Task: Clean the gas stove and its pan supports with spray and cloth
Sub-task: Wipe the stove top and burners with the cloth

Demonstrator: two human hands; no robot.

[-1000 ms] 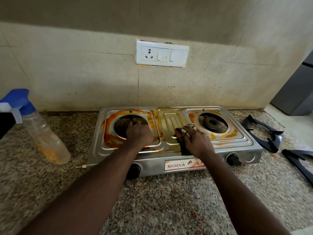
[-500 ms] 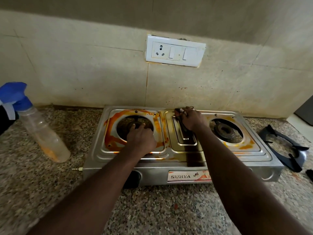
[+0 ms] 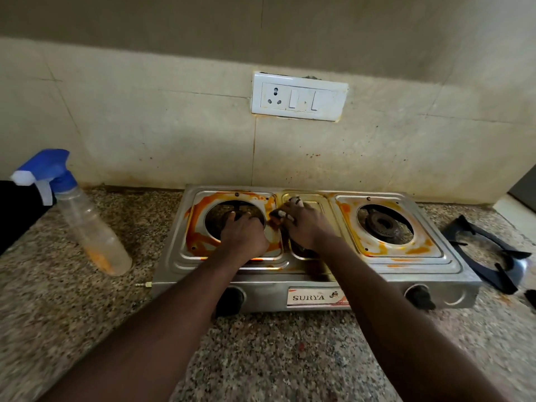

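Observation:
A steel two-burner gas stove stands on the granite counter, its top smeared with orange stains around both burner holes. My left hand lies flat over the left burner hole, fingers on the burner. My right hand presses a dark cloth on the centre panel, fingers at the ridge next to the left burner tray. The right burner is bare. One black pan support lies on the counter right of the stove. A clear spray bottle with a blue trigger stands to the left.
A white socket and switch plate is on the tiled wall behind the stove. The tip of a second dark pan support shows at the right edge. A dark object sits at the left edge. A brass gas inlet sticks out from the stove's left side.
My right hand with the cloth went from the stove's front to the back of the centre panel, then came left toward the left burner tray. My left hand stayed on the left burner.

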